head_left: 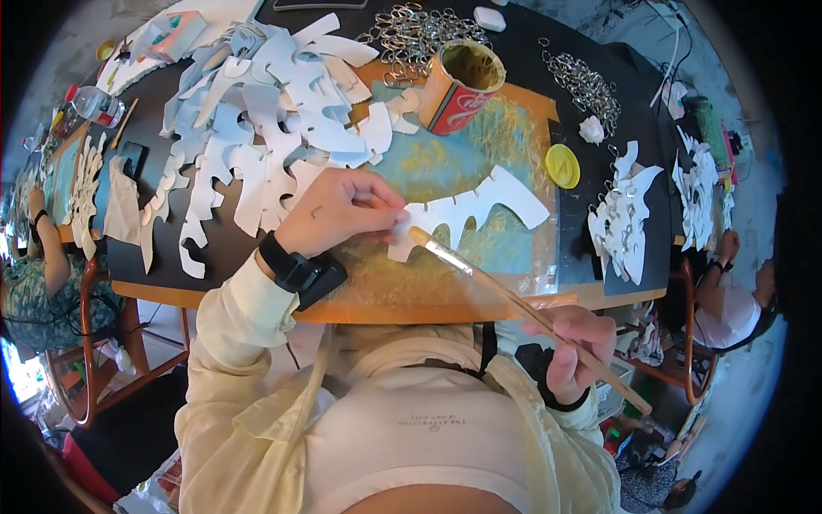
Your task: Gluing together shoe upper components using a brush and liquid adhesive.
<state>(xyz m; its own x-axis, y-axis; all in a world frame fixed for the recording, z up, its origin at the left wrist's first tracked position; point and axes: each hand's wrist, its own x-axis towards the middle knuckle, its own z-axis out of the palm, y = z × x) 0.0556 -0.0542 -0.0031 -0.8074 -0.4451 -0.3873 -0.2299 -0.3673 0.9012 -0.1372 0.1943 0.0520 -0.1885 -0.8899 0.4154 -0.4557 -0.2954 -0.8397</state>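
My left hand [347, 206] pinches the left end of a white cut-out piece [475, 206] with curved notches along its edges. The piece lies flat on a glue-smeared, blue-green work mat [428, 171]. In my right hand [578, 351] is a long wooden-handled brush [501, 295], gripped near the rear of its handle. Its pale bristles touch or hover just over the piece, close to my left fingertips; I cannot tell which. Beyond the mat's middle stands a red can [461, 90] with yellowish residue round its open top.
A large heap of white cut-outs [248, 111] covers the left side. Metal clasps [419, 38] and more metal rings [582, 90] lie at the back. A yellow lid [562, 165] and stacked white pieces [625, 218] are on the right. Other people sit at both sides.
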